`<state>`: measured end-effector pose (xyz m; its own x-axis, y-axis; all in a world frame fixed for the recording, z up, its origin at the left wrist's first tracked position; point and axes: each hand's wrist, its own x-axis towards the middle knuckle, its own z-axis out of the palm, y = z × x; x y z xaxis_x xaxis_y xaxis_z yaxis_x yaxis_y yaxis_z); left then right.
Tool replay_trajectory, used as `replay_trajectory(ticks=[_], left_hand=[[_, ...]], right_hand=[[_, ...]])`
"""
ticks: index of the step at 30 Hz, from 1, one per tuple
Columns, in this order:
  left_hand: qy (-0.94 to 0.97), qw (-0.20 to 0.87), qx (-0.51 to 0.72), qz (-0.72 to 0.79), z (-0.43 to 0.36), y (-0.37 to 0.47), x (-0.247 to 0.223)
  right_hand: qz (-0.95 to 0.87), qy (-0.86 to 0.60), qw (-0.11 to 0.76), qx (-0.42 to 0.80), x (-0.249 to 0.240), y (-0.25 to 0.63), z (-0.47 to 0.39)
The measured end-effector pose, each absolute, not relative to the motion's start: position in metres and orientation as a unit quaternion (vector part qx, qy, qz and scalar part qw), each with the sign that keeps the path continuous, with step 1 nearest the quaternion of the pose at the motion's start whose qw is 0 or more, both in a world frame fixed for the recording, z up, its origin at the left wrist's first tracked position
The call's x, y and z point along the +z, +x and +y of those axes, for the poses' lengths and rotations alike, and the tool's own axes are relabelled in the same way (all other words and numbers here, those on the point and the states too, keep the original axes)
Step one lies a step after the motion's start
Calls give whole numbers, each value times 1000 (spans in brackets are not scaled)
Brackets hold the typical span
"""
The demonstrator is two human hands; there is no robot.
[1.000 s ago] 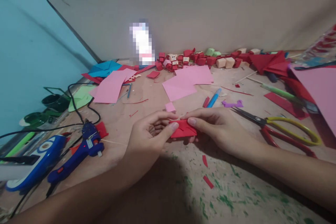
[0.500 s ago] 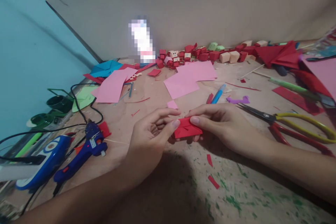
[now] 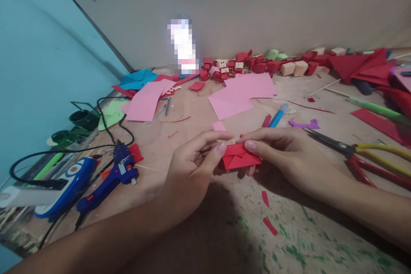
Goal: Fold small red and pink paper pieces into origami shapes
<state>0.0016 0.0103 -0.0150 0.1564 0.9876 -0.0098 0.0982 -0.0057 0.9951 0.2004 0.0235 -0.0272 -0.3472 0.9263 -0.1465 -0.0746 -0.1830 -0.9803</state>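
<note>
A small folded piece of red paper is held up between both hands, above the table. My left hand pinches its left edge, thumb on the near face and fingers behind. On the right side, my right hand grips the upper edge with its thumb on top; some fingertips show below the paper. Creases and a flap cross the paper's face. Beyond the hands lie a small pink scrap and a blue pen. Scissors with yellow and red handles lie beside my right hand.
A blue glue gun and a blue power strip with black cords lie at left. Pink sheets rest farther back, before a row of small red paper blocks. A lit, blurred-out screen leans against the wall.
The whole view has shifted, so everything appears farther right. Both hands keep their hold on the red paper, with hardly any change in their grip.
</note>
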Motion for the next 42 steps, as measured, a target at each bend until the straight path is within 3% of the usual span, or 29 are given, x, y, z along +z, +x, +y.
replay_trajectory(ticks=[4, 12, 19, 25, 33, 42], left_hand=[[549, 567, 414, 454, 9, 2, -21], [571, 550, 419, 443, 9, 4, -25], [560, 557, 414, 453, 10, 5, -22], [522, 579, 422, 462, 8, 4, -16], [547, 502, 454, 493, 10, 4, -13], [501, 546, 454, 494, 11, 4, -9]], right_hand=[[-468, -429, 403, 659, -27, 199, 21], [-382, -391, 419, 725, -23, 194, 19], [-374, -432, 407, 713, -24, 195, 19], [-406, -423, 418, 694, -20, 194, 19], [-471, -398, 393, 682, -16, 200, 19], [-512, -418, 385, 644, -14, 198, 17]])
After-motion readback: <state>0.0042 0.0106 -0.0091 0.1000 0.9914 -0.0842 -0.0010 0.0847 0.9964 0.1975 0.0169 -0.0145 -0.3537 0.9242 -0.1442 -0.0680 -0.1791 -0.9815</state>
